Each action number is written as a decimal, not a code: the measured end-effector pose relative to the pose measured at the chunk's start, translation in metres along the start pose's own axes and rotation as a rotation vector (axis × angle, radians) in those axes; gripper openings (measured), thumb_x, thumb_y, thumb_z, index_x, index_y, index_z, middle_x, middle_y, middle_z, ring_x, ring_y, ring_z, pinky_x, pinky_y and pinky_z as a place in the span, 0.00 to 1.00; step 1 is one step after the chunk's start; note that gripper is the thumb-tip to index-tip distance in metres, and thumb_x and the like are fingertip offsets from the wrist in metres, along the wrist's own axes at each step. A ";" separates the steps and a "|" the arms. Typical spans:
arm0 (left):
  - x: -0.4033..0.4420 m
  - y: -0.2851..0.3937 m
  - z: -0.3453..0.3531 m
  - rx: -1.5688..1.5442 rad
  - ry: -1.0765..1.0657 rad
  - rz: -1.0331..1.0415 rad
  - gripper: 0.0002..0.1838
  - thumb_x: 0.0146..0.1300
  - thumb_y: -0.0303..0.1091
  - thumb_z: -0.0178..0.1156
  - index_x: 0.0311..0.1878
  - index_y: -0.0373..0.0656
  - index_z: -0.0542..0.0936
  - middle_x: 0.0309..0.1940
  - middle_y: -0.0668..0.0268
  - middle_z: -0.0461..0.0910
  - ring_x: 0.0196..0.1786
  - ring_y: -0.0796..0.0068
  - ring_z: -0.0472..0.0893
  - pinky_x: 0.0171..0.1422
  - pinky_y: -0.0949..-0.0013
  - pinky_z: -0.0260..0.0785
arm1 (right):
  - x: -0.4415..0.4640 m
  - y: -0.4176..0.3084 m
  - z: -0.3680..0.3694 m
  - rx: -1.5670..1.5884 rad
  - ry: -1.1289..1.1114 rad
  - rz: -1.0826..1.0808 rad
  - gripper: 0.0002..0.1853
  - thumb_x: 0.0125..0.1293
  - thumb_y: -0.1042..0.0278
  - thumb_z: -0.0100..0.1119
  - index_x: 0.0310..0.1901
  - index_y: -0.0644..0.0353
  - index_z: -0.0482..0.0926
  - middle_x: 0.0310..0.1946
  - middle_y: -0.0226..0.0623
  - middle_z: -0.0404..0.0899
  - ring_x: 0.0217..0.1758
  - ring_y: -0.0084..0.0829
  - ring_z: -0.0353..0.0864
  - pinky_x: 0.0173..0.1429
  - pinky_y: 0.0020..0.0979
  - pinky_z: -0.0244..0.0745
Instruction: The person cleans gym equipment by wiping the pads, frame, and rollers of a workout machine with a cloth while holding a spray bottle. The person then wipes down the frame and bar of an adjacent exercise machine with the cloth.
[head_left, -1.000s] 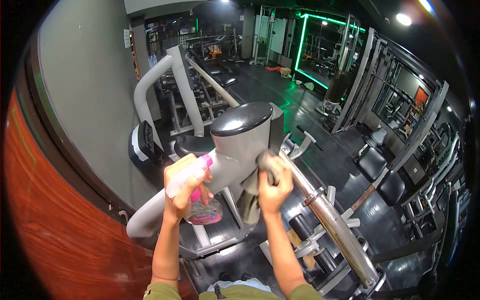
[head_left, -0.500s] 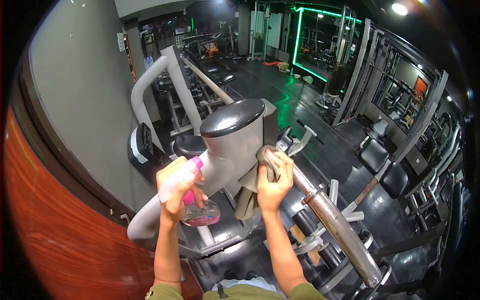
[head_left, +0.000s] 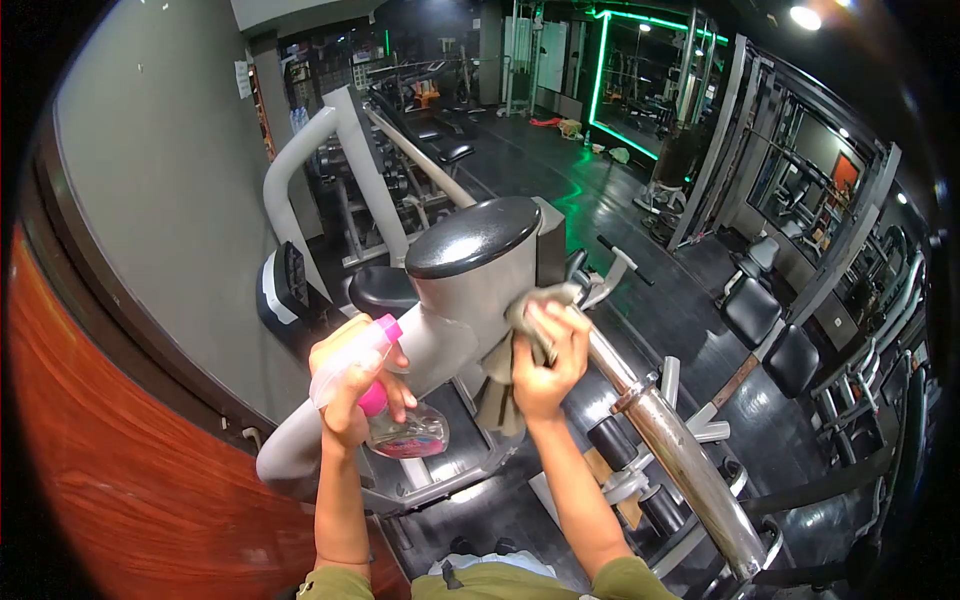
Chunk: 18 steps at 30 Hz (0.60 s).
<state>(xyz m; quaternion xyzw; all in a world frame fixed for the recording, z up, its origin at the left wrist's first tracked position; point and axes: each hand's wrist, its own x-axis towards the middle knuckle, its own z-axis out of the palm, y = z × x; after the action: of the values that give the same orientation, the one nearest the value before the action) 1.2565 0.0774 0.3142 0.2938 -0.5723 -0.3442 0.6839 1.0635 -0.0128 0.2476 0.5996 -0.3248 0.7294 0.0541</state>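
A clear spray bottle [head_left: 415,432] with a pink-and-white trigger head and pinkish liquid is in my left hand [head_left: 352,375]; the fingers wrap round its neck and trigger. My right hand [head_left: 550,358] bunches a grey-olive cloth [head_left: 498,400], part of which hangs down below the fingers. The cloth is up against the side of a grey machine frame [head_left: 465,300], by the inner end of a chrome bar [head_left: 690,475]. A glossy black oval cap [head_left: 472,238] tops this frame, just beyond both hands. Whether the cloth presses on the bar itself I cannot tell.
A reddish wood panel [head_left: 130,460] and a grey wall [head_left: 160,200] stand close on the left. Black padded seats [head_left: 750,310] and a cable frame are on the right. Dark floor [head_left: 520,170] runs back toward a green-lit mirror [head_left: 640,90].
My right hand and the cloth have shifted slightly, and the cloth's upper edge now spreads further right toward the bar. The left hand keeps nearly the same place with the spray bottle.
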 end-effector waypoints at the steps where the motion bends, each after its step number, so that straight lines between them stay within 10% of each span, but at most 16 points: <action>1: 0.000 0.001 0.002 0.026 -0.007 0.004 0.20 0.62 0.39 0.54 0.32 0.24 0.76 0.26 0.55 0.77 0.13 0.69 0.78 0.20 0.72 0.73 | -0.018 0.006 -0.002 0.004 -0.020 0.016 0.22 0.45 0.83 0.70 0.45 0.53 0.87 0.44 0.38 0.79 0.46 0.41 0.81 0.53 0.38 0.77; 18: -0.015 0.002 -0.007 0.215 -0.150 0.062 0.22 0.62 0.44 0.54 0.29 0.30 0.79 0.20 0.60 0.78 0.18 0.70 0.78 0.28 0.71 0.71 | -0.057 0.010 -0.004 0.061 -0.082 -0.111 0.24 0.40 0.79 0.72 0.44 0.49 0.89 0.45 0.34 0.78 0.44 0.39 0.79 0.48 0.38 0.76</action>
<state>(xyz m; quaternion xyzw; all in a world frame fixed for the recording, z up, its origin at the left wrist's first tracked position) 1.2623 0.0907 0.3061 0.3208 -0.6642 -0.2808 0.6140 1.0708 -0.0005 0.1916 0.6474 -0.2703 0.7099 0.0629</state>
